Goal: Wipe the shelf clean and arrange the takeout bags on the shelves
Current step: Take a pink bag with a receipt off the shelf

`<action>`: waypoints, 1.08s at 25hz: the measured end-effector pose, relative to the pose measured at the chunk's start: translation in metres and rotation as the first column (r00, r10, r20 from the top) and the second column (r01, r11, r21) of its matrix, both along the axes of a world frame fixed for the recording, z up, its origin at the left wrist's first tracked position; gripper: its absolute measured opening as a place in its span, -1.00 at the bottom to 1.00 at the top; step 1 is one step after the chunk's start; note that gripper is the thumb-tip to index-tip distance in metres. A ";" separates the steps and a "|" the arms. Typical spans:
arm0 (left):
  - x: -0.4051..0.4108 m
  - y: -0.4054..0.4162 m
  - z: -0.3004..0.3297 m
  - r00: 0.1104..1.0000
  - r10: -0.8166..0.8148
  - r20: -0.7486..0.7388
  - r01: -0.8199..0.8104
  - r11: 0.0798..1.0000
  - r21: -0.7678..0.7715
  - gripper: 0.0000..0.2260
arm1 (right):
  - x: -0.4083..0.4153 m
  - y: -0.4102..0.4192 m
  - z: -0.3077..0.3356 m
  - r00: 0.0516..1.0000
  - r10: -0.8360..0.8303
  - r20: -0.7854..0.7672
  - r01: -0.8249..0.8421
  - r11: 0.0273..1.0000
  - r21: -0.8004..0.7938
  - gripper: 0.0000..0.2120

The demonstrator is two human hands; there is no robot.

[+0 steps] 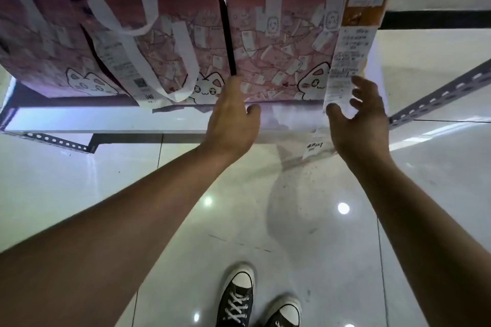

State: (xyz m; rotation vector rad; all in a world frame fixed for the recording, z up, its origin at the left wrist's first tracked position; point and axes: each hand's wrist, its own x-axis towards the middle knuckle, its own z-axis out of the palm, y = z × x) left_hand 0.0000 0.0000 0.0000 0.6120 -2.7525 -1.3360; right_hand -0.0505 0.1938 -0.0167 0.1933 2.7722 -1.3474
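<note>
Three pink takeout bags with cartoon cats stand in a row on the white shelf (132, 119), running from 9 o'clock to 3 o'clock across the top of the view. The left bag (39, 42) sits at about 10 o'clock, the middle bag (164, 56) at 11, its white handle (127, 21) flopped forward over its face. The right bag (281, 45) stands at 12 to 1 o'clock, broad face toward the camera, long axis along the shelf edge, upright. A long receipt (348, 61) hangs down the right bag's right edge, its length running top to bottom.

The left hand (231, 119) reaches to the lower left corner of the right bag, fingers straight and together, tips against the gap between the middle and right bags, thumb out to the side. The right hand (358, 119) is at the bag's lower right corner at about 2 o'clock, fingers spread and loosely bent, close to the receipt's lower end; whether they touch it is unclear.

At 6 o'clock, two black sneakers (239, 297) stand on the glossy tile floor (318, 220).
</note>
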 end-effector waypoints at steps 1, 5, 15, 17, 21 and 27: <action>-0.006 -0.002 -0.001 1.000 0.018 -0.010 -0.018 1.000 0.022 -0.56 | -0.004 -0.002 -0.003 1.000 -0.031 0.004 0.031 0.999 -0.025 -0.43; -0.030 -0.005 -0.007 0.992 0.124 0.039 -0.126 0.991 0.053 -0.49 | -0.018 -0.011 -0.012 0.990 -0.137 0.043 0.141 0.985 -0.100 -0.36; -0.063 0.010 -0.011 0.964 0.260 0.055 -0.262 0.964 0.039 -0.46 | -0.051 -0.005 -0.010 0.995 -0.029 0.094 0.049 0.976 -0.210 -0.31; -0.063 0.009 -0.010 0.965 0.263 0.015 -0.263 0.962 0.075 -0.45 | -0.048 -0.004 -0.009 0.996 -0.030 0.080 0.050 0.968 -0.247 -0.38; -0.051 0.017 -0.001 0.971 0.225 -0.080 -0.221 0.973 0.063 -0.52 | -0.034 0.002 -0.004 0.992 -0.083 0.095 0.106 0.955 -0.277 -0.45; -0.014 0.027 0.021 0.963 0.208 -0.169 -0.190 0.975 0.117 -0.62 | 0.003 0.007 0.017 0.980 -0.138 0.146 0.180 0.925 -0.334 -0.53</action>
